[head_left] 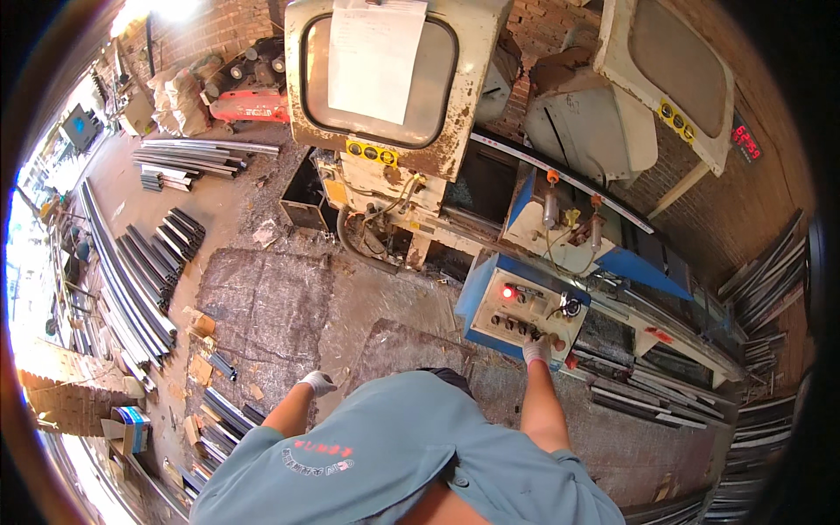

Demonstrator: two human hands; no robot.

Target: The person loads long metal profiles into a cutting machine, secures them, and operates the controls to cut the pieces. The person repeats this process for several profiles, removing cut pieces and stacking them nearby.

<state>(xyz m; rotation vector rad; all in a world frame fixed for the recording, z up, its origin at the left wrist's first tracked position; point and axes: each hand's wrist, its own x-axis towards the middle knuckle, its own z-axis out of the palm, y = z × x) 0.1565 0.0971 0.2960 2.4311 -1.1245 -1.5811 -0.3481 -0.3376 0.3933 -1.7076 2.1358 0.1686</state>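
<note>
Gloved fingers of the right hand (536, 350) are at the control box (528, 308), by its near right corner; grip unclear. The left hand (318, 382), fingers unreadable, hangs over the floor (367, 302). Beyond: one lit red lamp (507, 293), two windowed hoods (675, 57), brickwork (203, 31).

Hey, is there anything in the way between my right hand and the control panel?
Nothing visible stands in the way. Your right hand is at the panel's near edge, just right of the row of dark knobs; whether the fingertips press anything is too small to tell.
</note>
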